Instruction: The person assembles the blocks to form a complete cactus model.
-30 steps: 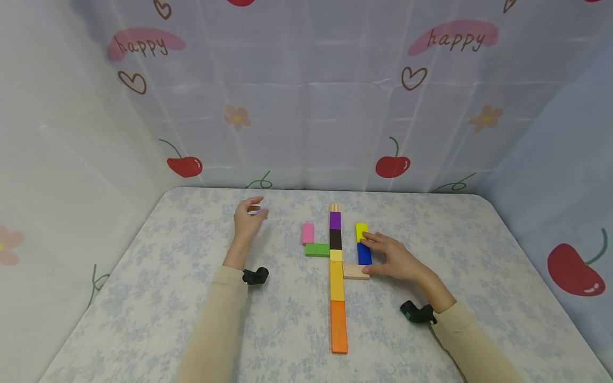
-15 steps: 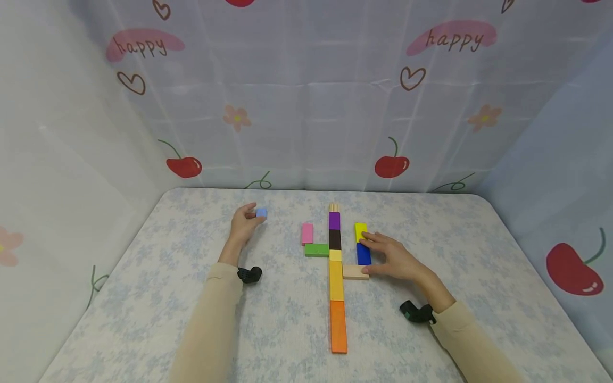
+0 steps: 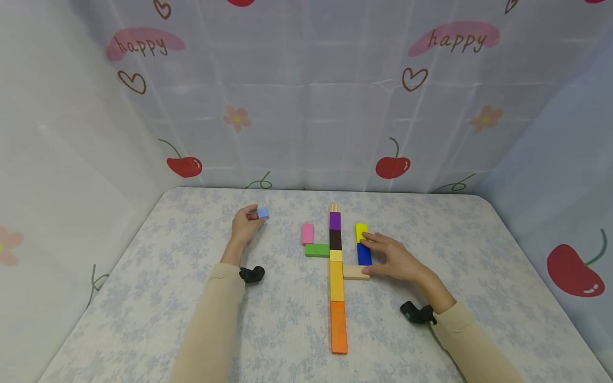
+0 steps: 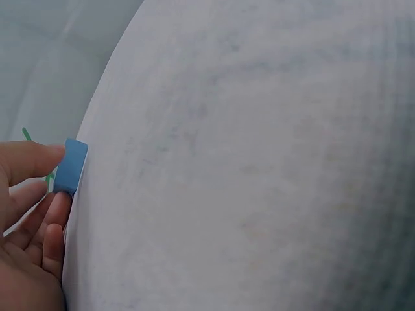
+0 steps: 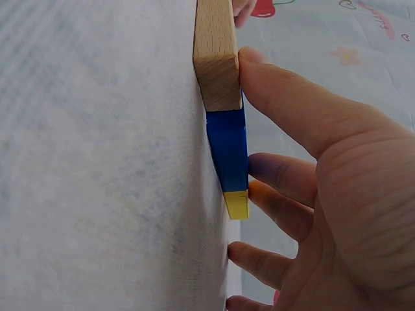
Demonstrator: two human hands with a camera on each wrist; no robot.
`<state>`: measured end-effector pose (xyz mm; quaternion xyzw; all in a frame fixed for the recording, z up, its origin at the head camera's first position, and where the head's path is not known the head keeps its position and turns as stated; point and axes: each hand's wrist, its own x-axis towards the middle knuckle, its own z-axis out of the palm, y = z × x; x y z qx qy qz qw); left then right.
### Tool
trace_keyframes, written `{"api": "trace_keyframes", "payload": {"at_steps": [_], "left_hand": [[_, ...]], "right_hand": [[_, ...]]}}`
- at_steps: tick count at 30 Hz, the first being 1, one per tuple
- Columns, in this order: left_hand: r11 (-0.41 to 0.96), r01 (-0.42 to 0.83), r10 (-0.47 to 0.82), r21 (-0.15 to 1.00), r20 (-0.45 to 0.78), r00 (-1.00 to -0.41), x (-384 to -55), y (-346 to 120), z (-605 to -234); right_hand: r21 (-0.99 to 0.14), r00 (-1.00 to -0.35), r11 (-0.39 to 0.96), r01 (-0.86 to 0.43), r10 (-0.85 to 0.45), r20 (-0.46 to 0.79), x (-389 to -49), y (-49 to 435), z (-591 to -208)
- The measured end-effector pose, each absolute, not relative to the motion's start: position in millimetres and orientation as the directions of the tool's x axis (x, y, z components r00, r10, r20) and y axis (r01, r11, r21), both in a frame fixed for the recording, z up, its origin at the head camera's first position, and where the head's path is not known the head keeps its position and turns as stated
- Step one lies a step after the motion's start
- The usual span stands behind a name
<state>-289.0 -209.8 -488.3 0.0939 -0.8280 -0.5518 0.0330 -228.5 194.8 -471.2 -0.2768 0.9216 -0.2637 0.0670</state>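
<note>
My left hand (image 3: 244, 227) pinches a small light blue block (image 3: 263, 213) at the far left of the table; in the left wrist view the thumb lies against one side of the block (image 4: 71, 167). On the right, my right hand (image 3: 396, 258) rests on laid blocks with its fingers spread. Its thumb touches the end of a plain wooden block (image 3: 353, 272), and fingertips rest on the dark blue block (image 3: 364, 254) and the yellow block (image 3: 361, 229). The right wrist view shows the wooden (image 5: 217, 58), blue and yellow blocks end to end.
Between the hands runs a column of blocks: an orange block (image 3: 339, 327) nearest, then yellow, dark brown (image 3: 335, 239) and purple (image 3: 335, 220), with thin pale sticks (image 3: 334, 207) at the top. Left of it sit a green block (image 3: 317, 250) and a pink block (image 3: 308, 234). A curtain hangs behind.
My left hand has come slightly nearer and turned, so the light blue block, mostly hidden behind fingers before, now shows. My right hand and the laid blocks have stayed in place.
</note>
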Motion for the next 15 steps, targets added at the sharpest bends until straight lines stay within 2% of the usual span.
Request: {"api": "trace_keyframes", "payload": {"at_steps": [15], "left_hand": [[0.436,-0.099,-0.245,0.894,0.012,-0.969,-288.4,-204.8,-490.2]], "right_hand": [[-0.524,-0.837,0.705,-0.478,-0.546,0.029,-228.9,194.8,-471.8]]}}
